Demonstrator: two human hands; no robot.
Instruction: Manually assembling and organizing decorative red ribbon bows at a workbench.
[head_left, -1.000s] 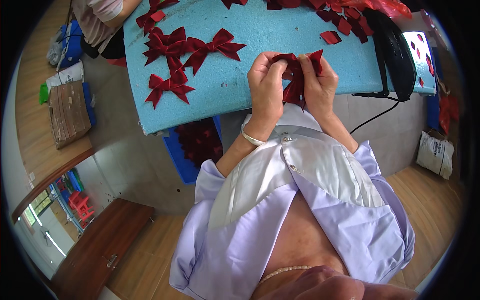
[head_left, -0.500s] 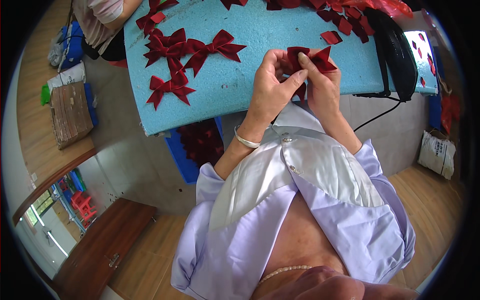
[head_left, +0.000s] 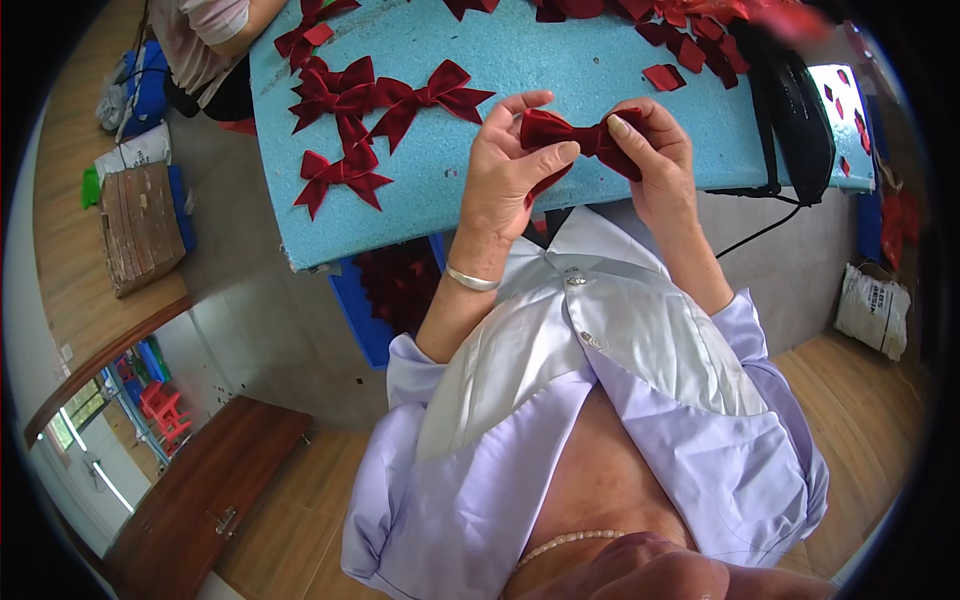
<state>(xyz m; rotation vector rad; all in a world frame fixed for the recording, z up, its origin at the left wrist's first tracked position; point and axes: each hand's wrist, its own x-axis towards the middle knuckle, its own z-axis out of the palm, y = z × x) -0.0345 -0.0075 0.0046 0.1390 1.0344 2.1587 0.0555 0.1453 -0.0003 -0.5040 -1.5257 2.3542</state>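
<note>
Both my hands hold one dark red velvet bow (head_left: 575, 140) just above the near edge of a light blue foam board (head_left: 520, 60). My left hand (head_left: 510, 170) pinches its left loop between thumb and fingers; a silver bangle sits on that wrist. My right hand (head_left: 655, 160) grips the right loop. One tail of the bow hangs down between my palms. Several finished red bows (head_left: 375, 110) lie on the board to the left of my hands.
Red fabric pieces (head_left: 665, 35) lie along the board's far edge. A black tool with a cable (head_left: 795, 110) rests at the right. Another person (head_left: 205, 40) sits at the far left. A blue crate of red material (head_left: 395, 290) stands under the board; a cardboard box (head_left: 140, 225) is at left.
My hands have lifted the bow and spread it out sideways; earlier it was bunched between my fingers closer to my body.
</note>
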